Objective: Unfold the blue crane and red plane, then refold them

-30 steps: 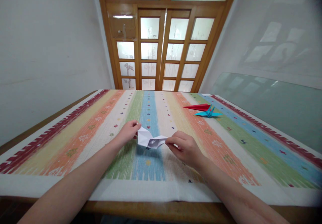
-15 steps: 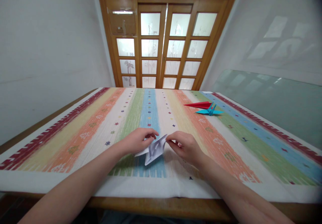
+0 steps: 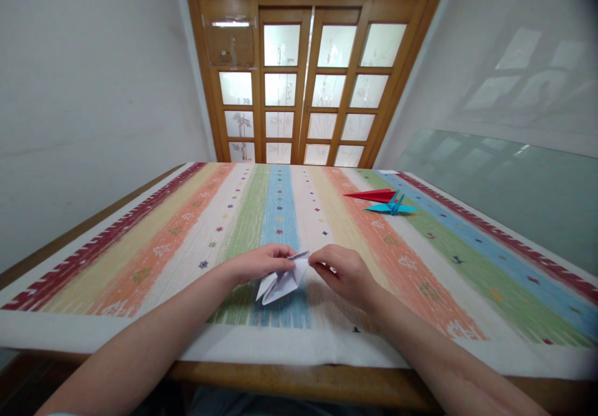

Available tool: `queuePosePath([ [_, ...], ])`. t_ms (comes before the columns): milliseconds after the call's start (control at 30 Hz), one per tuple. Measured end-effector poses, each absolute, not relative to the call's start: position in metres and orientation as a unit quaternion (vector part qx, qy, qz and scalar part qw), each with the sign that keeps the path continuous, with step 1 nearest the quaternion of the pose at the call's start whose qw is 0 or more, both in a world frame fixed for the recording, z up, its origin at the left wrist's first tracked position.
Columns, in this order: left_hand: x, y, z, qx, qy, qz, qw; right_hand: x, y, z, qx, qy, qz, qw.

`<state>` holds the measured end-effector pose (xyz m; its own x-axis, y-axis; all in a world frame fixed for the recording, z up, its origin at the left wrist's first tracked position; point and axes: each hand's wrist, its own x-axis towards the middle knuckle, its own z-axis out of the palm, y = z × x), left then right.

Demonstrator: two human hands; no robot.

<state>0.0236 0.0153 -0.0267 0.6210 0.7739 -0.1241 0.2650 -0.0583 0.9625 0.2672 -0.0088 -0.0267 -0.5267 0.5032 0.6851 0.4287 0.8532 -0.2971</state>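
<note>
Both forearms come in from the bottom corners and meet over the near middle of the desk. The left hand lies knuckles-up, its grip pinched shut on the top edge of the folded white paper. The right hand is curled in from the other side, thumb and fingertips closed on the same paper's upper right tip, so the two hands nearly touch. The paper is small, creased into pointed flaps, tilted down to the left, sitting low over the blue stripe of the striped tablecloth. Well apart, far right on the cloth, a red paper plane lies just behind a blue paper crane.
</note>
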Motion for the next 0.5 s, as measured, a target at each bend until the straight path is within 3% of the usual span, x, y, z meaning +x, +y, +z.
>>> queuePosePath([
  [233,0.02,0.025,-0.042,0.543,0.383,0.225,0.712,0.269,-0.009,-0.025,-0.246,-0.882,0.03,0.402],
  [500,0.018,0.027,-0.034,0.5,0.425,0.261,0.708,0.277,-0.007,-0.024,-0.27,-0.85,-0.004,0.452],
])
